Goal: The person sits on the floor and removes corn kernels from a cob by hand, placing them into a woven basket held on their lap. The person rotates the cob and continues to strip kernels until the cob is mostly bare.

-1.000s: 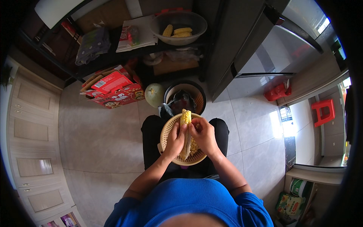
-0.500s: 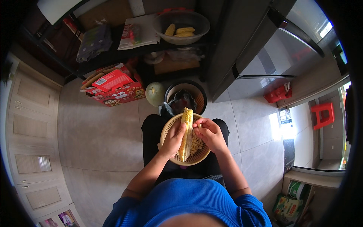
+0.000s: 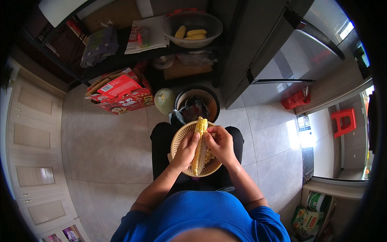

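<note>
A partly stripped corn cob [image 3: 198, 156] stands lengthwise over a beige plastic basket [image 3: 174, 144] on my lap. My left hand [image 3: 186, 150] is closed round the cob's left side. My right hand [image 3: 220, 145] is bent at the cob's upper right, its thumb and fingers pressed against the kernels. Yellow kernels remain toward the far end, while a long strip along the right side looks bare. Loose kernels [image 3: 209, 155] lie in the basket, partly hidden under my right hand.
Just beyond the basket stands a round bin [image 3: 213, 101] with a dark bag, beside a pale green melon [image 3: 165, 101]. A red cardboard box [image 3: 127, 94] is to the left. On the shelf, a translucent bowl [image 3: 213, 30] holds several cobs. A fridge [image 3: 278, 60] rises at the right.
My right hand has moved left onto the cob, its thumb now against the kernels. The cob has shifted slightly toward me and turned a little in my left hand.
</note>
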A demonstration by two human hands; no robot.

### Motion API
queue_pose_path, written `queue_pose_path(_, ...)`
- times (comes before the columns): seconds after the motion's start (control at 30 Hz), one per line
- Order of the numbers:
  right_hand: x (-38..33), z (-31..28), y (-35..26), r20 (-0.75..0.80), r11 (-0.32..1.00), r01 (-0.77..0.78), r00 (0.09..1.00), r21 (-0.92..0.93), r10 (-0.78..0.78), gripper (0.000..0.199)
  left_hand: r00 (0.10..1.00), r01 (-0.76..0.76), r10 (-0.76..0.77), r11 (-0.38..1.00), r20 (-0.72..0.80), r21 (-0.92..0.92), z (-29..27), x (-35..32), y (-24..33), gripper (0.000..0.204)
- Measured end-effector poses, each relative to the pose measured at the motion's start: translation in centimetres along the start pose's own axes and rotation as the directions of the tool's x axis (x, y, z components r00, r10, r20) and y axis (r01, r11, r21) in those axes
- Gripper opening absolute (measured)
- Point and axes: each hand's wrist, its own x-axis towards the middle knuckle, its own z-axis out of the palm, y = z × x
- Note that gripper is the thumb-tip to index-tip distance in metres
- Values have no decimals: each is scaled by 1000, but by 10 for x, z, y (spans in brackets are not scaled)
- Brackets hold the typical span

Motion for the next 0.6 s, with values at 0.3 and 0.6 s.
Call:
queue_pose_path(0.3,1,-17,0,180,874,-182,977,451,110,14,980,163,-137,969,146,-185,-5,-2,15,36)
queue_pose_path(0.6,6,-9,-2,99,965,-159,985,209,141,14,972,-230,226,868,62,440,3,-3,5,33)
